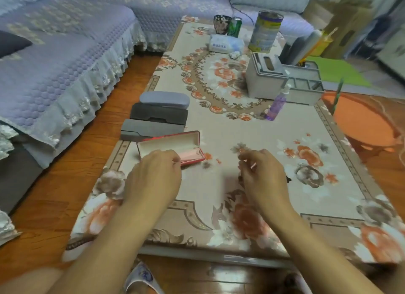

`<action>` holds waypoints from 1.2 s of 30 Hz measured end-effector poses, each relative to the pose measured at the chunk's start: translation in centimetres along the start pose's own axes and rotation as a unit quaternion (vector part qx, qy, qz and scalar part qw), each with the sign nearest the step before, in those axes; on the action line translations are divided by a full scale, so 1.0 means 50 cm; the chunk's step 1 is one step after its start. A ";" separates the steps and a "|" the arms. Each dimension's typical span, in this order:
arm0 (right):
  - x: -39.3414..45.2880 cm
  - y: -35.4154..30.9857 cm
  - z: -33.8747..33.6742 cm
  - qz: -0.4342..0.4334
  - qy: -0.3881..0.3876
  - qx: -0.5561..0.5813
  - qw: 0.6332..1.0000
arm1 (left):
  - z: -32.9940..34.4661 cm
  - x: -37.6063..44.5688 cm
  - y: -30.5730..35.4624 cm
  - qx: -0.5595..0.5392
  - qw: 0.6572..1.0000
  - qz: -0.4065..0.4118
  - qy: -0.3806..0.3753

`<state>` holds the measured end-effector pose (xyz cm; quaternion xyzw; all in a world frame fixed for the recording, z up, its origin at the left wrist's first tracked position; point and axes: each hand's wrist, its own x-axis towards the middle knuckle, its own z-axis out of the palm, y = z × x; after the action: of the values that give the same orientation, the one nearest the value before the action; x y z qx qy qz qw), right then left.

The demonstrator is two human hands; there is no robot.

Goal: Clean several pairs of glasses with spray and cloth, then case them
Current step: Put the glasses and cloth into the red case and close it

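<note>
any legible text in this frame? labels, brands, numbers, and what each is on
Nothing can be read for certain.
Tissue pack: blue label with white characters, too blurred to quote.
Tall tin: printed label, purple and yellow, blurred.
Green can: print unreadable.
Purple spray bottle: no readable label.
Glasses cases, grey and red: no text visible.

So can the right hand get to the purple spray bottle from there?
Probably yes. The spray bottle stands upright beyond the right hand, with only bare tablecloth between them. But the fingers seem to pinch something small and blurry, so that may need putting down first.
</note>
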<state>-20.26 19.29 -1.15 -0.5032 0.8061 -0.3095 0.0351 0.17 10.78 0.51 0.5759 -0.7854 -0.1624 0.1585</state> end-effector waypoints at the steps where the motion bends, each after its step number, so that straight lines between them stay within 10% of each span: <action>1: -0.022 0.039 -0.028 0.053 0.012 0.002 0.999 | 0.005 -0.004 0.021 -0.026 0.999 0.011 -0.028; 5: -0.084 0.159 -0.098 0.240 0.023 -0.011 0.970 | 0.056 -0.019 0.101 -0.073 0.988 0.084 -0.111; 19: -0.046 0.153 -0.080 0.329 0.016 0.087 0.940 | 0.199 -0.018 0.191 -0.164 0.979 0.068 -0.098; 27: -0.076 0.072 -0.064 0.462 0.018 0.536 0.706 | 0.202 -0.022 0.196 -0.265 0.960 -0.007 -0.089; 36: -0.043 0.052 -0.044 0.431 0.068 0.608 0.664 | 0.176 -0.039 0.200 -0.282 0.956 -0.014 -0.081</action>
<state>-22.07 22.87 -1.29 0.0555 0.5662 -0.7141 0.4079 -11.62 16.12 -3.11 0.5034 -0.7099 -0.4253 0.2485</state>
